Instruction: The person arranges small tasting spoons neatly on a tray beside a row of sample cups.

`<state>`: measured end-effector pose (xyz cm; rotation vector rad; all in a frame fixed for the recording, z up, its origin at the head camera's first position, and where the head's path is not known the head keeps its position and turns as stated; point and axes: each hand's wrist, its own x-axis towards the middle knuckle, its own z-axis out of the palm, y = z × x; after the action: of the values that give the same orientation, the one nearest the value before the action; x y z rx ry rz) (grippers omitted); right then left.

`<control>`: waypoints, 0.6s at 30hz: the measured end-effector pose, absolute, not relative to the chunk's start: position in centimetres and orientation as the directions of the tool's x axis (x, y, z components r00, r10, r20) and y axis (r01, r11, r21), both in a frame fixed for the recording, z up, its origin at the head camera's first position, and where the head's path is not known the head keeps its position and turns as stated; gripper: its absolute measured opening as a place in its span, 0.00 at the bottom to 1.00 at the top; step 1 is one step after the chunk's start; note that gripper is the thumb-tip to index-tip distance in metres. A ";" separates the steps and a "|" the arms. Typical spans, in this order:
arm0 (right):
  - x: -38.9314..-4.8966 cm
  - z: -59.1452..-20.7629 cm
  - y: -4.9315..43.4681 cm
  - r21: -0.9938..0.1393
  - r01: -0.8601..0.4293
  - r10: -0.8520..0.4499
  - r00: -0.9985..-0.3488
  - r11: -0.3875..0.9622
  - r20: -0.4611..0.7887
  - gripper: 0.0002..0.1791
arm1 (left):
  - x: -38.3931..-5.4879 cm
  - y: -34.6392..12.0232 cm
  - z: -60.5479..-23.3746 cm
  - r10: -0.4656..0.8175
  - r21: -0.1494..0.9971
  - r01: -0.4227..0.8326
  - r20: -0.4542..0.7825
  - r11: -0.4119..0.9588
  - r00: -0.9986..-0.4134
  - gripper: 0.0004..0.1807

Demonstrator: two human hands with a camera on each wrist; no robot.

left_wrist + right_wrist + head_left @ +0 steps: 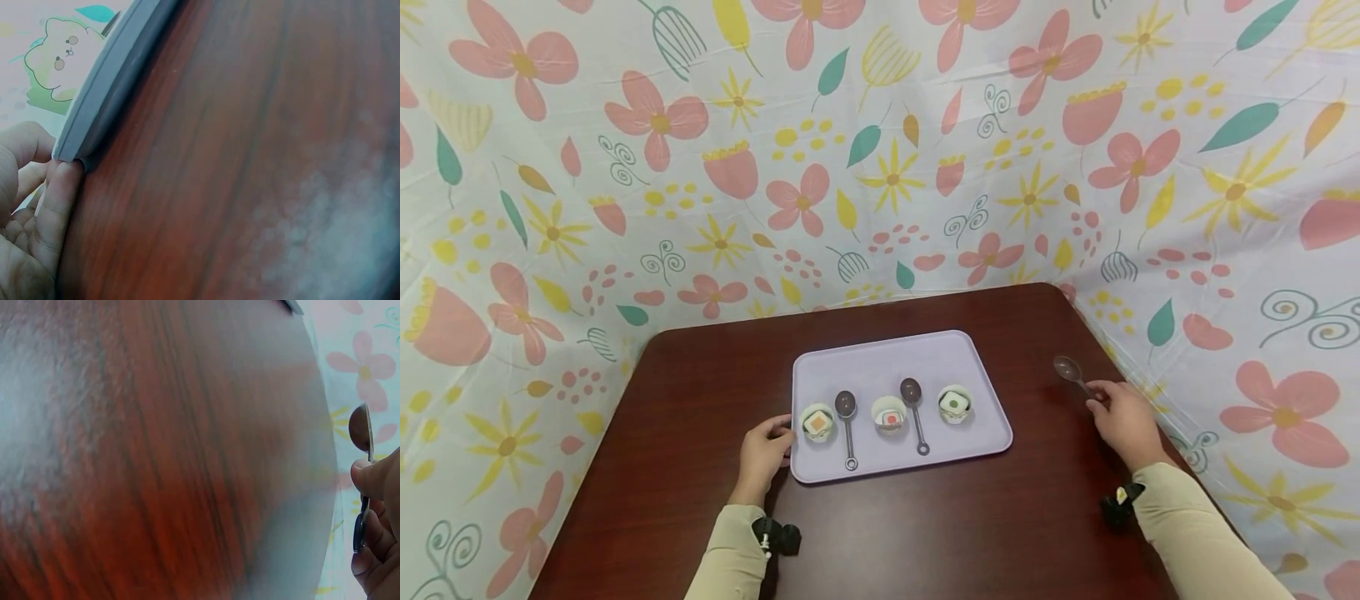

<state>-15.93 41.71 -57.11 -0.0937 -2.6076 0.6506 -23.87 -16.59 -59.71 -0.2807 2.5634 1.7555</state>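
Note:
At the left end of a lilac tray (880,358), my left hand (763,454) pinches the rim; the left wrist view shows fingers above and below the tray's edge (103,94). My right hand (1126,421) holds a spoon (1067,368) by its handle near the table's right side, bowl pointing away from me. On the tray stand three small pale cups: one with an orange-marked white piece (817,422), one with a red-marked piece (890,414), one with a green-marked piece (954,404). Two dark spoons lie between them, a left one (846,406) and a right one (912,392).
The tray rests on a dark reddish-brown table (970,533) with rounded far corners. A flower-patterned white curtain (880,167) hangs behind the table and along both sides, close to the right hand.

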 end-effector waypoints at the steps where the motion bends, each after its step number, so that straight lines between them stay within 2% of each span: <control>1: -16.0 -57.0 41.6 -0.461 -0.046 0.167 -0.896 0.886 0.411 0.14 | -23.9 -16.6 -59.7 -0.136 0.922 -0.160 -0.119 0.352 -0.984 0.21; 18: -17.0 -55.2 38.6 -0.474 -0.129 0.101 -0.897 0.871 0.430 0.17 | -23.9 -16.5 -59.6 -0.148 0.916 -0.174 -0.128 0.361 -0.981 0.21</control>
<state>-16.97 38.62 -55.25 0.0204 -2.5914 0.6988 -23.95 -16.51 -59.64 -0.3042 2.5718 1.7361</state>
